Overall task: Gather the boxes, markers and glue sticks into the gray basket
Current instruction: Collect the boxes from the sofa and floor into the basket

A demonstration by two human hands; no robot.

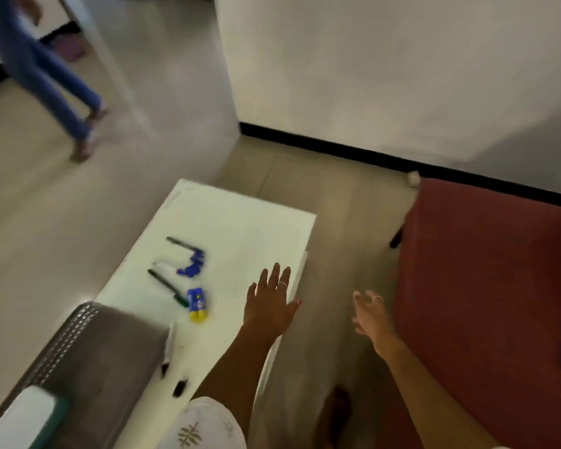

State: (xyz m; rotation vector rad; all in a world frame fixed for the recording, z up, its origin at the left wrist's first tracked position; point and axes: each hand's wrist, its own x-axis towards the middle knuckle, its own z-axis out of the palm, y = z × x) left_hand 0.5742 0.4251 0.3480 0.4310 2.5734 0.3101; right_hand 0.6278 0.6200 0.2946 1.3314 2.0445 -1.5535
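Note:
A low white table [240, 234] carries the supplies. Two dark markers [167, 286] [182, 244] lie on its left half, with a blue item [193, 265] between them. A blue and yellow pack of glue sticks [197, 303] lies nearer me. Another marker [169, 348] and a small black cap [179, 387] rest beside the gray basket [107, 348] at the table's near left corner. A white and teal box [26, 419] sits in the basket. My left hand [268, 303] hovers flat and empty over the table's right edge. My right hand [370, 314] is open above the floor.
A red seat [486, 286] stands to the right, close to my right arm. Another person's legs in blue trousers [46, 79] are on the floor at the far left. White walls with a black skirting [370, 157] close off the back. The picture is blurred.

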